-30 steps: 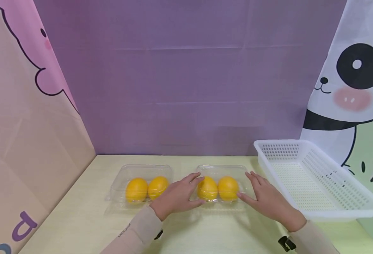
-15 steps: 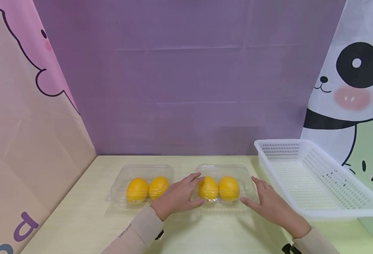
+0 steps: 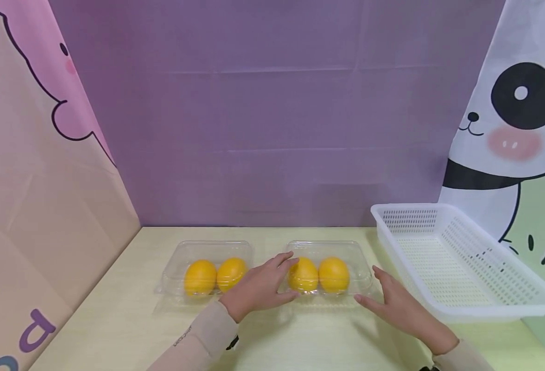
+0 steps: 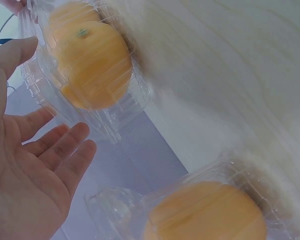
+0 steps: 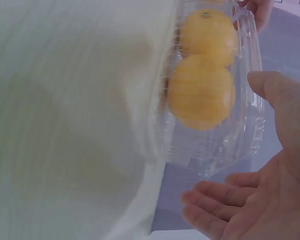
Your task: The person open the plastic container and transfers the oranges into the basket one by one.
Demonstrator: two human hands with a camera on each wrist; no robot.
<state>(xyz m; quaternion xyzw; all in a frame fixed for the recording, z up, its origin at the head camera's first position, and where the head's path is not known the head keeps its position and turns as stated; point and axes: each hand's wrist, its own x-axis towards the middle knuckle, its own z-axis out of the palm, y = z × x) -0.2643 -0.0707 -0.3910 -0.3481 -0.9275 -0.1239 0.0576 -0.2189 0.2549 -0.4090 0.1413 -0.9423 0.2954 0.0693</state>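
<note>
Two clear plastic clamshell boxes stand side by side on the table, each with two oranges in it. The right box [image 3: 325, 249] lies between my hands, its oranges [image 3: 334, 275] showing through the plastic. At its left side is my left hand [image 3: 259, 289], fingers spread and relaxed; whether the fingertips touch the plastic I cannot tell. My right hand [image 3: 402, 309] hovers off the box's right side, thumb and fingers apart, holding nothing. Behind my left wrist sits the left box [image 3: 212, 250], one orange [image 3: 200, 278] in plain sight and the other partly hidden by my hand.
A white perforated plastic basket [image 3: 499, 310] stands at the right of the pale wooden table [image 3: 129, 314], just beyond my right hand. A purple cloth [image 3: 263, 129] hangs behind the table, with printed cartoon panels on both sides.
My right hand has drawn back from the right box, moving right and a little toward me. The left hand, both boxes and the oranges stay where they were.
</note>
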